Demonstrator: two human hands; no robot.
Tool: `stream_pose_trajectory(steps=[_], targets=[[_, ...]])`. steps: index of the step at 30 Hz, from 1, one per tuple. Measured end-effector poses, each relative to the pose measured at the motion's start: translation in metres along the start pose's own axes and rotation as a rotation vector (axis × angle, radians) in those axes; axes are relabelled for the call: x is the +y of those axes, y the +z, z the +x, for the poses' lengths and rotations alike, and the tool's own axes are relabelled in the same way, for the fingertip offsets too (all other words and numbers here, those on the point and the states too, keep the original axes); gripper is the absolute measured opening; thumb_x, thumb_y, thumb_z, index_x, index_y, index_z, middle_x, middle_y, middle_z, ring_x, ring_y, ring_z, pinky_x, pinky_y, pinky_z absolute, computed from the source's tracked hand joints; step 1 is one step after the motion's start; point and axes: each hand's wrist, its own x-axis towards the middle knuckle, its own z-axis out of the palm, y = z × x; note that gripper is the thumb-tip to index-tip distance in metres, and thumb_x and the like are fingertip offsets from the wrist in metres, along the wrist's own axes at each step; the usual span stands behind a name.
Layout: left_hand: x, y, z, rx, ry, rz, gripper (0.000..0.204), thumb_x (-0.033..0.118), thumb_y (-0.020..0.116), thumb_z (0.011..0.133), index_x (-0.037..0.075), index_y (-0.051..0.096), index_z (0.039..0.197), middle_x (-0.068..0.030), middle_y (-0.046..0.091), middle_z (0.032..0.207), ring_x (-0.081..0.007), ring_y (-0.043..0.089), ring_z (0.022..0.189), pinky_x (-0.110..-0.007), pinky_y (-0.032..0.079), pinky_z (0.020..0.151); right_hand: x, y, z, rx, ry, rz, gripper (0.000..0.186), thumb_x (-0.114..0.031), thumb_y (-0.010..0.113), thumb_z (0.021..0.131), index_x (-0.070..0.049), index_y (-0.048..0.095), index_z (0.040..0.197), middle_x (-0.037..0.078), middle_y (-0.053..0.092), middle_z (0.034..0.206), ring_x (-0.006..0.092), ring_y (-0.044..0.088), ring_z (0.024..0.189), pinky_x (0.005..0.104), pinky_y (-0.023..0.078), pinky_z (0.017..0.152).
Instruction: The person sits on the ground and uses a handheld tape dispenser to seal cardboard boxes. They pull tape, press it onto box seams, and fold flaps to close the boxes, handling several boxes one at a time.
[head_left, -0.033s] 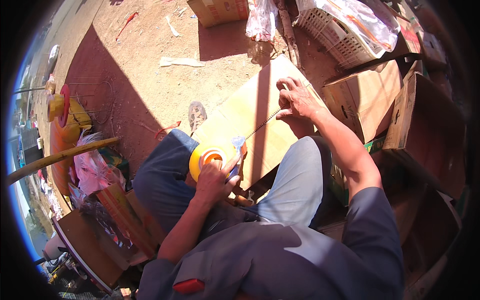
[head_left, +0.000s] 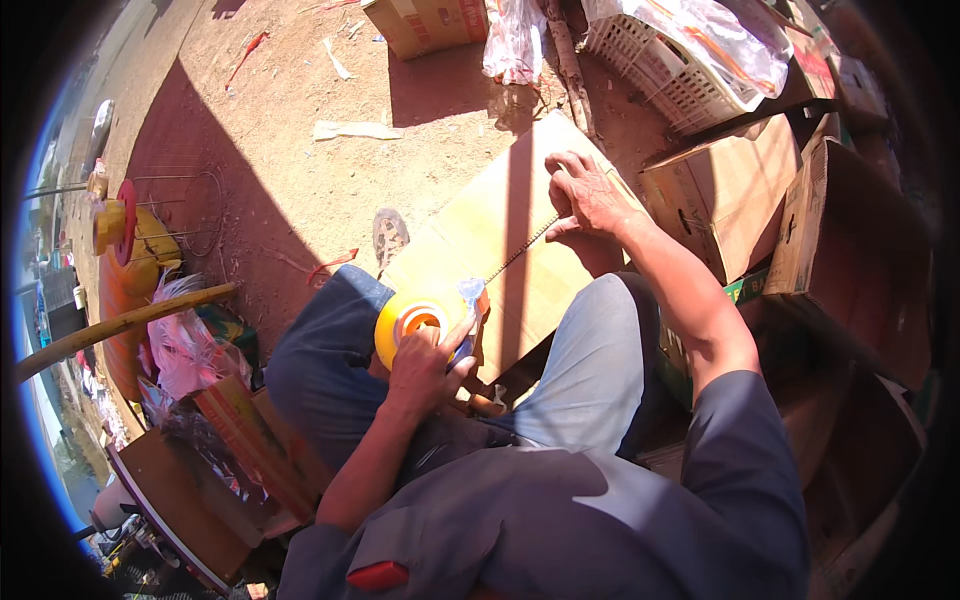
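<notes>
Yellow-orange round plastic reel (head_left: 398, 318), beside the left knee (head_left: 348, 300): could tip or slip if the left hand (head_left: 422, 372) slackens against the thin dark cord (head_left: 520, 254) (looks taut; my judgement). Left fingers grasp it around the hub opening; right hand (head_left: 590, 202), well apart, pinches the cord above flat brown cardboard (head_left: 470, 225).

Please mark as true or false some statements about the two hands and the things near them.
1. The left hand holds a round yellow object. True.
2. The right hand rests on a knee. False: it is over the cardboard sheet, at one end of a thin dark strip.
3. The thin dark strip stretches between the right hand and the yellow object's side. True.
4. The basket at the upper right is black. False: it is white.
5. The two hands touch each other. False: they are apart.
</notes>
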Motion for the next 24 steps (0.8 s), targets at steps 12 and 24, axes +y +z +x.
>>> stream_pose_trajectory(steps=[12, 24], targets=[[-0.013, 0.018, -0.007, 0.057, 0.061, 0.001, 0.067, 0.028, 0.081, 0.079, 0.02, 0.062, 0.143, -0.0108, 0.058, 0.093, -0.0306, 0.059, 0.095, -0.046, 0.046, 0.096, 0.005, -0.013, 0.064, -0.053, 0.0, -0.191, 0.131, -0.077, 0.086, 0.046, -0.014, 0.044, 0.154, 0.013, 0.032, 0.163, 0.0414, 0.021, 0.153, 0.0705, 0.032, 0.111], [0.026, -0.054, 0.021, 0.064, 0.032, -0.522, 0.082, 0.027, 0.078, 0.084, -0.001, 0.043, 0.153, -0.0191, 0.065, 0.13, -0.0283, 0.063, 0.12, -0.044, 0.046, 0.108, 0.008, 0.03, 0.045, 0.271, 0.008, -0.209, 0.085, -0.063, 0.067, 0.083, -0.013, 0.047, 0.15, 0.012, 0.041, 0.156, 0.0352, 0.029, 0.15, 0.0561, 0.032, 0.112]])
